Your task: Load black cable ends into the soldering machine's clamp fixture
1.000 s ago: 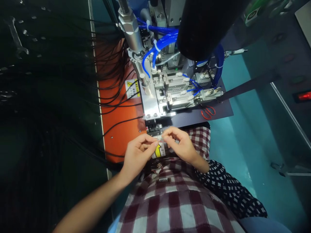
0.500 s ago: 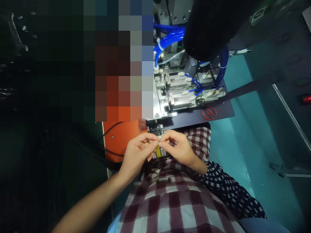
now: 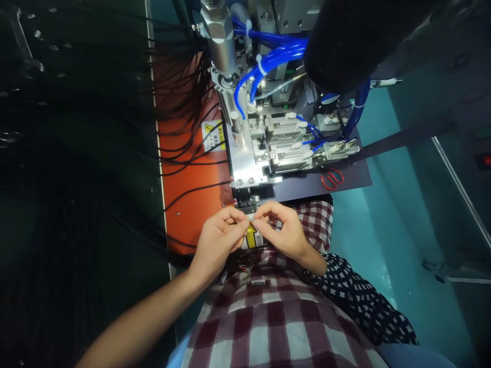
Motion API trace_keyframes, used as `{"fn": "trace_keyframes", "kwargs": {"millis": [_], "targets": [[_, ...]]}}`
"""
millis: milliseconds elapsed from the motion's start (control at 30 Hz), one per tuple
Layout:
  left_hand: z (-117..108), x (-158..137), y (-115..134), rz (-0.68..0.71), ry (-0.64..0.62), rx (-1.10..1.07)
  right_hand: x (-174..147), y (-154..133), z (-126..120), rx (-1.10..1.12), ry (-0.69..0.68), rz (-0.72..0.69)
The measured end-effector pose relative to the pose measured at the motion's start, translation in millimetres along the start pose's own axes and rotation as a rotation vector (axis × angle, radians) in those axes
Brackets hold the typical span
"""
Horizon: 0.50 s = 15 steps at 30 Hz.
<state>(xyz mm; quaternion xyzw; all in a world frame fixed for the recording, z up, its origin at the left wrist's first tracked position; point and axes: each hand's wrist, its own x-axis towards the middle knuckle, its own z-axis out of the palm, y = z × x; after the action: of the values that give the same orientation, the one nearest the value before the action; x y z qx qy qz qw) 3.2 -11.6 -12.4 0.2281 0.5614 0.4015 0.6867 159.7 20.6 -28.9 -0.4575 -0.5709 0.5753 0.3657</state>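
Note:
My left hand point(image 3: 218, 236) and my right hand point(image 3: 283, 231) meet in front of my checked apron point(image 3: 264, 312). Thumb and forefinger are pinched together on each side, the tips nearly touching. A tiny pale piece seems to lie between the fingertips, too small to name. Just beyond them is a small dark metal fixture point(image 3: 245, 198) at the machine's front edge. Below the fingertips, a yellow and white label point(image 3: 251, 239) is partly covered by my hands.
The machine point(image 3: 245, 166) has metal cylinders and blue air tubes point(image 3: 284, 51). Black cables point(image 3: 184, 148) cross an orange panel point(image 3: 192, 204) on the left. Red-handled scissors point(image 3: 332, 179) lie on the dark plate point(image 3: 299, 189). A dark, blurred tube point(image 3: 345, 46) hangs overhead.
My fingertips have drawn slightly apart, still pinched. The view has shifted a little, so the machine sits slightly farther right in the picture.

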Motion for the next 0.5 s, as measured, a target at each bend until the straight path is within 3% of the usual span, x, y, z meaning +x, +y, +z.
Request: {"fn": "trace_keyframes", "kwargs": {"millis": [500], "targets": [[1.1,0.9,2.0,-0.039,-0.05,-0.058,0.9,1.2,5.8,0.102,0.019,0.11]]}}
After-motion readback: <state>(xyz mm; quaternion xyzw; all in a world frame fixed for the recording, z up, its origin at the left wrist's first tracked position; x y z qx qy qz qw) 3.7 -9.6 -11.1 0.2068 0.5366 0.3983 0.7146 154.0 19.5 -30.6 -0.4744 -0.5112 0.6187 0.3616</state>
